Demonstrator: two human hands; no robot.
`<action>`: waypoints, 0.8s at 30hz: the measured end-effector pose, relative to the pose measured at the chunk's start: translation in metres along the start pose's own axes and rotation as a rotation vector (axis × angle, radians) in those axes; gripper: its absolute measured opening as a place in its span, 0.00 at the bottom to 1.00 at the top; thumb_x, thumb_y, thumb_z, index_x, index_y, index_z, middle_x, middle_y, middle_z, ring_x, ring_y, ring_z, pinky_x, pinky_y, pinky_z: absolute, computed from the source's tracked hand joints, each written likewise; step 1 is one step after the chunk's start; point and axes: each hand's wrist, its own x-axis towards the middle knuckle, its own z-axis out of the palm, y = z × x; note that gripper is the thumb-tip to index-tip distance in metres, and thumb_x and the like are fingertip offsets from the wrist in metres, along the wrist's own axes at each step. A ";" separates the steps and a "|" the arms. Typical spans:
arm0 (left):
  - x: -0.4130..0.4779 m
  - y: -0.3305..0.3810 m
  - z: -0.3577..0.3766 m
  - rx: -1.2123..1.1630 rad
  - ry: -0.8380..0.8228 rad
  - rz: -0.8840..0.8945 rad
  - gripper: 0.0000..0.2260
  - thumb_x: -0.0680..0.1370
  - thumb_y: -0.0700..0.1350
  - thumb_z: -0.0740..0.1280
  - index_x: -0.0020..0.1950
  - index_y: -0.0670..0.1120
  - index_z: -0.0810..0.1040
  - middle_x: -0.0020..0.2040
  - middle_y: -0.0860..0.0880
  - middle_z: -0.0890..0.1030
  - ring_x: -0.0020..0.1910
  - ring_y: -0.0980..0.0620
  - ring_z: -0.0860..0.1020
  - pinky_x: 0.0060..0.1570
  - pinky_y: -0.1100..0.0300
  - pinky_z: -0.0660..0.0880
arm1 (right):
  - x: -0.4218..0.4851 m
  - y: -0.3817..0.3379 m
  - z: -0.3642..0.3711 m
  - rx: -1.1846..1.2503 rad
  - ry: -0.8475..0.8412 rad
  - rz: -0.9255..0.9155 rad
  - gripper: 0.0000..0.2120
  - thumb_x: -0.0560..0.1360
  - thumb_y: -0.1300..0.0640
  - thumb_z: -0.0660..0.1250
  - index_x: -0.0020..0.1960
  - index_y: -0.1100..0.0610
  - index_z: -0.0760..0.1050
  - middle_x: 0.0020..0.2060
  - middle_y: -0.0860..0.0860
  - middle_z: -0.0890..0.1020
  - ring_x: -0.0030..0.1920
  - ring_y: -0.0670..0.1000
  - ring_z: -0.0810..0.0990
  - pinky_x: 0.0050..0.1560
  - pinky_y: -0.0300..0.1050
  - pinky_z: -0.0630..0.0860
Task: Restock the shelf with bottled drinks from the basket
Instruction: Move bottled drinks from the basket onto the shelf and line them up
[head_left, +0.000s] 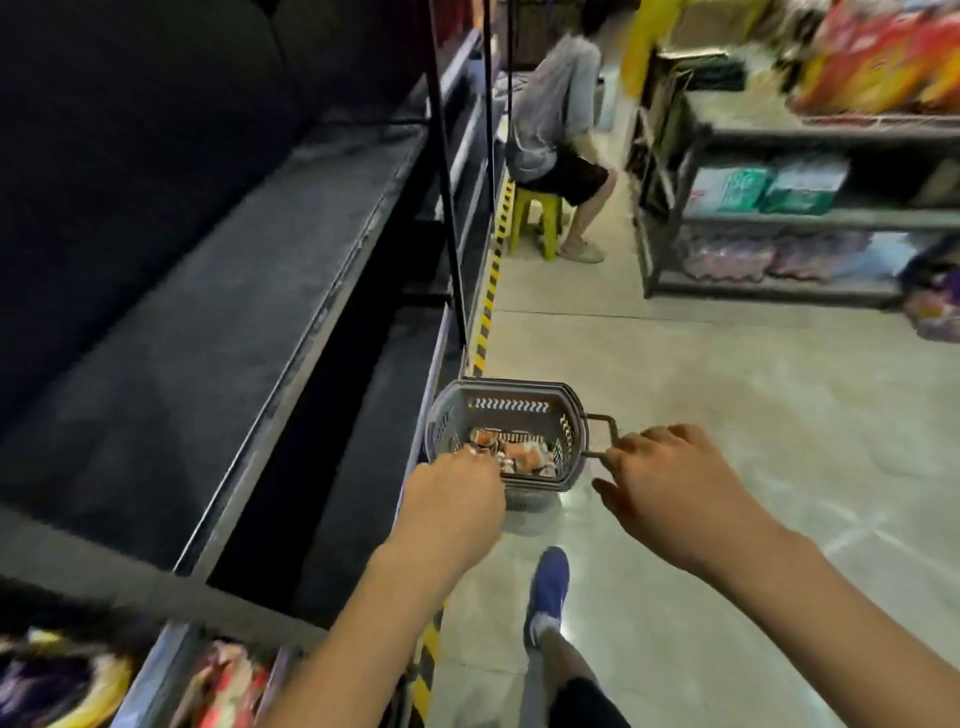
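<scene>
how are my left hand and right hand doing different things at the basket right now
The left hand reaches over the rim of the basket, fingers down among the drinks; the right hand stays outside, at the handle on the side. The left hand's fingers are curled and partly hidden, so any grip is unclear; the right hand's fingers look loosely spread. Both are bare, knuckles up, beside the dark shelf.

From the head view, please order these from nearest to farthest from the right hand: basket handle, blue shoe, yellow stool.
1. basket handle, at the right hand fingertips.
2. blue shoe, below, toward the viewer.
3. yellow stool, far up the aisle.
</scene>
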 end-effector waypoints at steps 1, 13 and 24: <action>0.026 0.001 0.012 -0.001 -0.053 0.027 0.11 0.82 0.47 0.57 0.61 0.47 0.74 0.58 0.46 0.78 0.57 0.44 0.77 0.50 0.51 0.73 | 0.018 0.008 0.012 0.013 -0.026 -0.006 0.15 0.79 0.44 0.57 0.57 0.50 0.77 0.55 0.51 0.81 0.58 0.56 0.79 0.58 0.50 0.70; 0.314 -0.043 0.114 -0.156 -0.499 -0.137 0.12 0.82 0.46 0.55 0.60 0.45 0.75 0.60 0.45 0.78 0.58 0.44 0.77 0.55 0.51 0.73 | 0.291 0.093 0.135 0.247 -0.394 -0.054 0.19 0.80 0.46 0.56 0.67 0.53 0.70 0.63 0.55 0.78 0.64 0.58 0.74 0.62 0.52 0.68; 0.486 -0.086 0.282 -0.128 -0.735 -0.154 0.12 0.81 0.47 0.57 0.61 0.47 0.76 0.62 0.44 0.78 0.60 0.42 0.77 0.56 0.50 0.73 | 0.469 0.096 0.307 0.260 -0.658 -0.159 0.14 0.77 0.50 0.62 0.61 0.52 0.76 0.59 0.53 0.79 0.61 0.57 0.76 0.61 0.51 0.71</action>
